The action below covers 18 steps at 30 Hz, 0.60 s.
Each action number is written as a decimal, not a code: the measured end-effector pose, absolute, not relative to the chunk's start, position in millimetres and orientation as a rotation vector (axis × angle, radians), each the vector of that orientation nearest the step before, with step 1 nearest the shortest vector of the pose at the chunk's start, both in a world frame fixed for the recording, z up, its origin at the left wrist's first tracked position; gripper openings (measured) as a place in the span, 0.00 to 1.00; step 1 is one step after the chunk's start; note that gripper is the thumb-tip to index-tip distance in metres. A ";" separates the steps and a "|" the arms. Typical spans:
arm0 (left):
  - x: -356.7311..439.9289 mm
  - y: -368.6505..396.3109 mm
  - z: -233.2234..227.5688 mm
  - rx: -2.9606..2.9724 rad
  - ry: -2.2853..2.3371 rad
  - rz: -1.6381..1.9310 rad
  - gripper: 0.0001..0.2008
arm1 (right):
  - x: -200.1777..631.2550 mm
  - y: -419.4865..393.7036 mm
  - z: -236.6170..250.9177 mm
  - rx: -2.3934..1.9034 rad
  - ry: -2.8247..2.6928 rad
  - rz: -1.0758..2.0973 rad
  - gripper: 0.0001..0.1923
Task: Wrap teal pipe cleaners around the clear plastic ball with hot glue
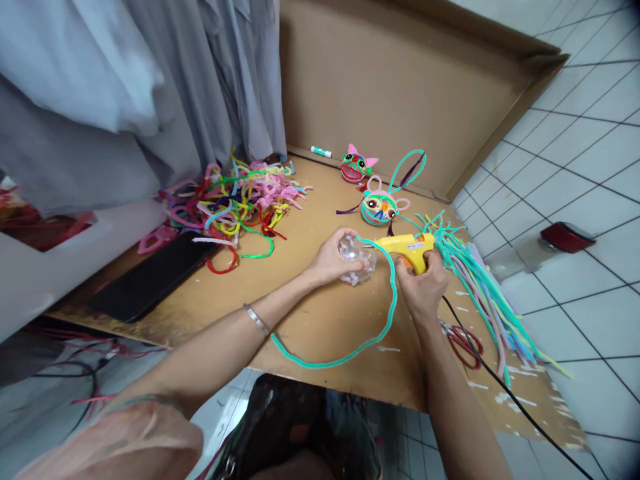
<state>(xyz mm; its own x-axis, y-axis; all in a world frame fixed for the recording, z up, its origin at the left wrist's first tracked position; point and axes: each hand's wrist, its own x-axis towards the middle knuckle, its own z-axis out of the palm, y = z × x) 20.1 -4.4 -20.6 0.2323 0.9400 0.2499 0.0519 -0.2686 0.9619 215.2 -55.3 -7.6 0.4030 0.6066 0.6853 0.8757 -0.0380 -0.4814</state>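
My left hand (336, 257) is closed around a clear plastic ball (356, 267). A teal pipe cleaner (393, 293) starts at the top of the ball and curves down and left over the table toward my left wrist. In my right hand (423, 283) is a yellow hot glue gun (407, 248), its nozzle pointing left and close to the top of the ball. Whether the nozzle touches the ball or the pipe cleaner I cannot tell. Beyond the ball sits a decorated ball with a face and pink loop ears (379, 207).
A tangled pile of coloured pipe cleaners (240, 200) lies at left beside a black flat object (150, 280). Straight pipe cleaners (475, 287) and red-handled scissors (465, 347) lie at right, near the glue gun's cable (500, 380). A pink-eared decorated ball (355, 167) and a glue stick tube (321, 152) stand behind.
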 end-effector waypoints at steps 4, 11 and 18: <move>20.1 -6.0 -17.6 1.546 0.966 1.159 0.31 | 217.0 -55.1 -8.1 -1.714 -1.310 -0.373 0.19; 20.3 -7.9 -14.3 1.525 0.973 1.140 0.30 | 218.9 -56.6 -7.7 -1.704 -1.329 -0.401 0.18; 20.1 -7.3 -16.0 1.582 0.991 1.155 0.31 | 220.7 -56.6 -6.4 -1.721 -1.348 -0.425 0.17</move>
